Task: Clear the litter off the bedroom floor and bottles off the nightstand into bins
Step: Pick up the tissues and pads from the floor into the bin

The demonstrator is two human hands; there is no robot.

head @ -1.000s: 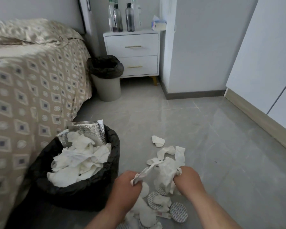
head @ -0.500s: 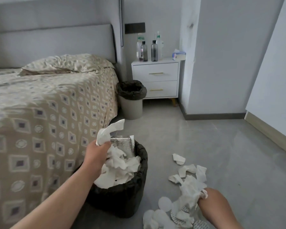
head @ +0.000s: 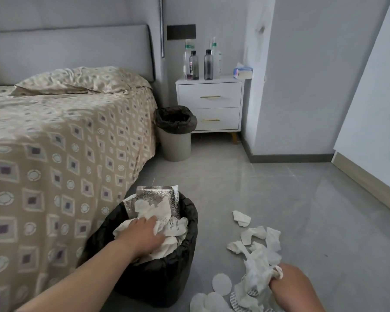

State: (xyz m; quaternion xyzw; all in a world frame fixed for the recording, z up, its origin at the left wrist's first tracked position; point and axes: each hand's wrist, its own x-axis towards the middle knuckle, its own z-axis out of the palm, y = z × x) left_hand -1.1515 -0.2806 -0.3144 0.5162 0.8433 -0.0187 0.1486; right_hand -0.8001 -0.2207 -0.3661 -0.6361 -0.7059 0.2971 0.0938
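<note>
While the left hand (head: 144, 235) lies flat on the heap of tissue in the near bin (head: 167, 273), fingers straight and together, it seems to be pressing the paper down — a sensible move, since the bin is already brimming and a silver foil pouch (head: 155, 197) stands up at its back rim. Nothing is held in that hand; it only rests on the pile.

The right hand (head: 288, 282) is low at the bottom edge of the head view, fingers curled round a bunch of crumpled tissue (head: 257, 271) that it grips just above the floor (head: 279, 199). Round it the litter lies loose: more torn tissue (head: 260, 235) to the right of the near bin, one scrap (head: 241, 218) a little apart, white round pads (head: 222, 283) and some ribbed discs (head: 236, 300) nearest the camera. By my reading, the bunch is gathered so that it can go into the bin in one load.

Further off, the bottles (head: 200, 64) stand untouched on the nightstand (head: 209, 102), with a tissue pack (head: 242, 72) beside them. A second bin (head: 176, 134) with a black liner stands between the bed (head: 65, 143) and the nightstand — probably put there for the bottles. That half of the job is not yet begun.
</note>
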